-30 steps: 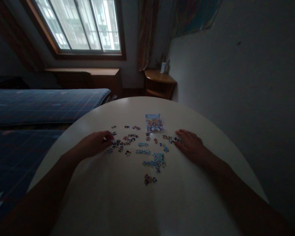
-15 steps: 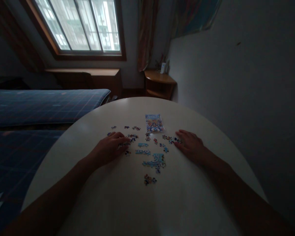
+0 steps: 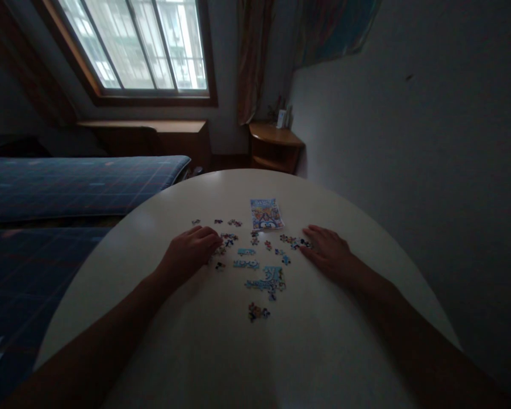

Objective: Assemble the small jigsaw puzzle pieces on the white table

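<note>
Head view: a round, pale tabletop [image 3: 221, 352] bears jigsaw pieces [image 3: 268, 245] about its middle
Left hand [image 3: 192, 245]: lies palm down between the middle and the left edge, fingers loosely bent over a loose pile [image 3: 230, 238]; it is too dim to tell whether it pinches a piece
Right hand [image 3: 330, 250]: rests toward the right edge, half spread, thumb parted from the fingers around the end of a loose row [image 3: 288, 240], grasp empty
Printed sheet [image 3: 266, 214]: lies picture up between the middle and the far edge
Blue section [image 3: 275, 275]: sits joined, just nearer the near edge than a blue strip [image 3: 246, 264]
Brown cluster [image 3: 258, 312]: lies closest to the near edge
Mattress [image 3: 80, 184]: shows beyond the left edge
</note>
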